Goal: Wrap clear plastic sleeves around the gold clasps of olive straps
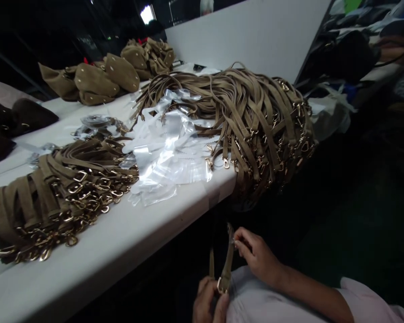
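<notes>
An olive-brown strap (228, 258) with a gold buckle hangs in front of my body, below the table's edge. My left hand (208, 301), at the bottom of the view, has its fingers closed around the strap beside the buckle. Higher up and to the right, my right hand (249, 247) pinches at the strap's side near its upper end, where a small shiny bit shows at the fingertips. A second, narrower length of strap runs down into my left hand.
A white table (148, 233) crosses the view. It holds buckled short straps (37, 197), clear plastic sleeves (168, 148), a large heap of long straps (249, 103) hanging over the edge, and brown bags (97, 78). A white panel (245, 36) stands behind.
</notes>
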Tool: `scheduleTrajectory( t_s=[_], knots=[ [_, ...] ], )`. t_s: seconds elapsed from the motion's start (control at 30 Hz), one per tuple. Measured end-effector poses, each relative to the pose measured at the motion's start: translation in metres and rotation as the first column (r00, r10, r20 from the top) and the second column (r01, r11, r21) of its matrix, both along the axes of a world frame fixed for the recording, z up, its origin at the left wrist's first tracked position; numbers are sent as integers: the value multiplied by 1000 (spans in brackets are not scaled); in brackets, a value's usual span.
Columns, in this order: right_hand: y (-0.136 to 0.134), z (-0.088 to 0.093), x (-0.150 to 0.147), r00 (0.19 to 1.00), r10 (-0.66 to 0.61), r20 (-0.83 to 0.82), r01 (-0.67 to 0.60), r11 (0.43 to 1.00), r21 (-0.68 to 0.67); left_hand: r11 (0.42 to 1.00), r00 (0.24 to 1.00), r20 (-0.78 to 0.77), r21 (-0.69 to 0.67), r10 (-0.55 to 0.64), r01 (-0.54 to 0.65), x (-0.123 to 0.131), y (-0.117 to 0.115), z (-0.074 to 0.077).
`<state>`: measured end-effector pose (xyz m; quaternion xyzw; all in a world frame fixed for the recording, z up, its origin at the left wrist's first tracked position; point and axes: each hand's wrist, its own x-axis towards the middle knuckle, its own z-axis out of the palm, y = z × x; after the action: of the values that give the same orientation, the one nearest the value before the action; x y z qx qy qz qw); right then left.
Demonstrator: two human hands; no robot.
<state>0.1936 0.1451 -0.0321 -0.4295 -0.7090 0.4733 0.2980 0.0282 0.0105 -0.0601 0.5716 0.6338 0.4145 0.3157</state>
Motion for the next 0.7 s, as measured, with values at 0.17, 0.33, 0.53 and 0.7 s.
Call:
scheduleTrajectory(
  t_s=[0.17,0.33,0.53,0.7],
  knots=[
    [0,10,-6,996,67,51,-80,943,324,1000,986,-167,-8,-15,14,-2,14,48],
    [-3,14,-8,992,111,60,-125,934,335,995,903,-429,84,-15,56,9,23,70],
    [-10,29,-12,989,143,44,-149,919,365,992,851,-525,95,-20,81,6,23,88],
    [-10,50,-26,981,196,2,-179,894,410,996,843,-537,90,36,15,-4,32,105]
  ],
)
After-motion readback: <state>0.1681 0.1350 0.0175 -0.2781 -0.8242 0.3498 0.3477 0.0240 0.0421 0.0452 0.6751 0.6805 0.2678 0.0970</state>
